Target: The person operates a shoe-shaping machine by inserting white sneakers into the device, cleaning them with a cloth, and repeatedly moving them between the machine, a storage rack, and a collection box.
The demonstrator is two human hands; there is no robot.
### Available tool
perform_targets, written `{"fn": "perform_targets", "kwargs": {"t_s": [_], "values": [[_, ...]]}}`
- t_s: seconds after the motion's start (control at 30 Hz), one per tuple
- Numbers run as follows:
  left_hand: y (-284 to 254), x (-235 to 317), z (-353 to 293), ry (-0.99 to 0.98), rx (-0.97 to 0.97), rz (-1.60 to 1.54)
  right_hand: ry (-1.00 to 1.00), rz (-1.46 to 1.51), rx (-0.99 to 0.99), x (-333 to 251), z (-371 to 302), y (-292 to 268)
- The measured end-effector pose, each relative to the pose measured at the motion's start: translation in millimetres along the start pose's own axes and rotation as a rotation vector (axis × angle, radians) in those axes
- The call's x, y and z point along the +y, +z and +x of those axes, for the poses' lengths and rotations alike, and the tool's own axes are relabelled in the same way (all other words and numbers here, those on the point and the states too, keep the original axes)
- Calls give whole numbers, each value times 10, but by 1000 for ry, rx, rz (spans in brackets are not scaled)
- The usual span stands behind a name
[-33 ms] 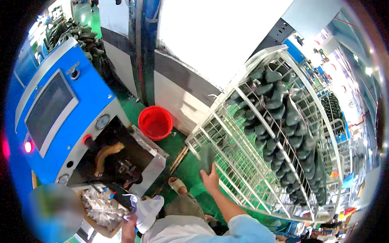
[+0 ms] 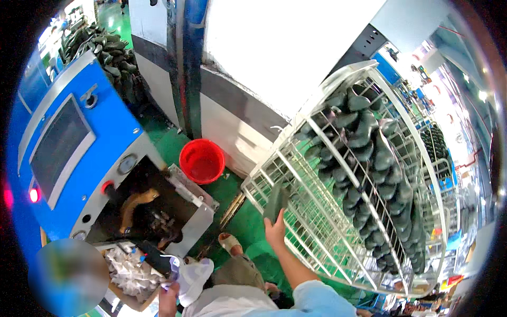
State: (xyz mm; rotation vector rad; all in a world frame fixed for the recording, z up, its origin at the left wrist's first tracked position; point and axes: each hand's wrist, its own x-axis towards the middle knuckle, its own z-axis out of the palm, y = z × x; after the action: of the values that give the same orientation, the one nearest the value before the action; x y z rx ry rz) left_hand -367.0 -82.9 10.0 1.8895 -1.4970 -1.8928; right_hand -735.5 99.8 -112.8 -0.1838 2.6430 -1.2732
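Note:
My right hand (image 2: 275, 231) is stretched forward, closed round the near end of a dark shoe last (image 2: 276, 199). The last points away from me, in front of the near left side of a white wire rack (image 2: 311, 232); whether it touches the wires I cannot tell. Rows of similar dark lasts (image 2: 363, 132) fill the rack's right part. Low at the left, my left hand (image 2: 169, 300) grips a white and lavender sneaker (image 2: 194, 280) close to my body; part of that hand is cut off by the lower edge.
A blue machine (image 2: 113, 113) with a dark screen and an open recess stands at my left. Beside it is a box of crumpled white pieces (image 2: 132, 272). A red bucket (image 2: 202, 161) sits on the green floor by the wall. More dark lasts (image 2: 113, 55) are heaped behind the machine.
My right hand has moved the shoe last slightly forward and to the right, closer to the rack. My left hand stays with the sneaker. The whole view has shifted a little.

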Motion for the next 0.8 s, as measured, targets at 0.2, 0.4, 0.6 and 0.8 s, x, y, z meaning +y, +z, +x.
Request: {"fn": "perform_targets", "kwargs": {"t_s": [0.2, 0.4, 0.6, 0.8], "values": [[398, -433, 85, 44, 46, 462, 101, -120, 43, -33, 2026, 397], [579, 17, -102, -147, -41, 320, 76, -188, 127, 745, 3617, 607], [-358, -296, 41, 67, -128, -228, 256, 1067, -256, 1301, 3666, -23], [-1676, -1250, -895, 449, 452, -1049, 46, 334, -399, 116, 1454, 543]]}}
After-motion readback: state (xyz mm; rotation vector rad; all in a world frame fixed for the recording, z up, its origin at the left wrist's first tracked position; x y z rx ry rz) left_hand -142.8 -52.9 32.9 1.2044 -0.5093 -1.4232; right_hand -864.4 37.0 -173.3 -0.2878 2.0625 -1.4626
